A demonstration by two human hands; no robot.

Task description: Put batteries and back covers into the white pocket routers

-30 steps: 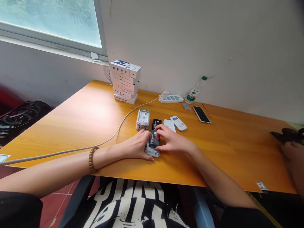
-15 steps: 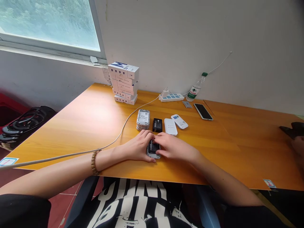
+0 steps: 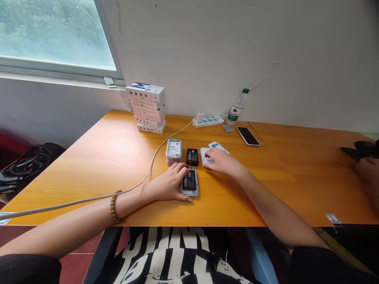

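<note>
My left hand [image 3: 168, 183] grips the left side of a small white-framed device [image 3: 194, 193], with fingers at its top corner and thumb at its lower edge. Inside this device lies a black battery [image 3: 191, 180] marked 3000mAh. Over to the right, my right hand [image 3: 225, 162] has its fingers and thumb on a white cover [image 3: 204, 152] and partly hides it. Behind that hand is a second white cover [image 3: 218, 147] with a blue label. Another black battery [image 3: 192, 157] sits beyond the device, beside a stack of similar open-backed devices [image 3: 173, 150].
White boxes [image 3: 148, 114] are piled at the back left. A cable [image 3: 149, 169] runs from the power strip [image 3: 209, 121] past my left arm. A water bottle [image 3: 236, 111], a grey packet [image 3: 227, 128] and a phone [image 3: 248, 136] are at the back. Another person's hand [image 3: 368, 171] shows far right.
My right hand has left the battery in the device and moved right and away from me to the white cover. My left hand stays on the device. The view has shifted slightly.
</note>
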